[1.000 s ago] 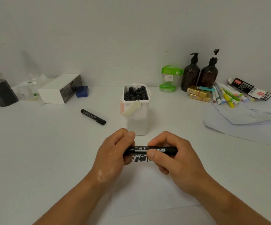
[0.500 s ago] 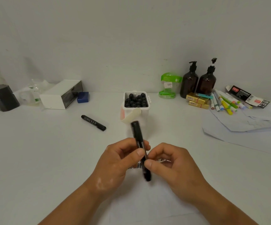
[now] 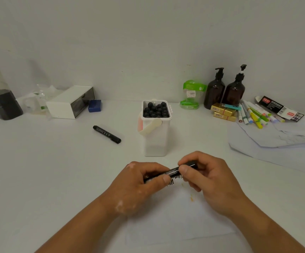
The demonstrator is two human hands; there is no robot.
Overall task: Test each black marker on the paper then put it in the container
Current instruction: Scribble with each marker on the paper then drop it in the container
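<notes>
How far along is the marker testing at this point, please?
Many black markers already stand in the white container, and a scribble marks the paper. The left hand and right hand grip the held marker above it. That one and the loose marker left of the container have yet to go in.

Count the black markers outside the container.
2. One held marker, gripped by left hand and right hand over the paper; one loose marker lying left of the container.
</notes>
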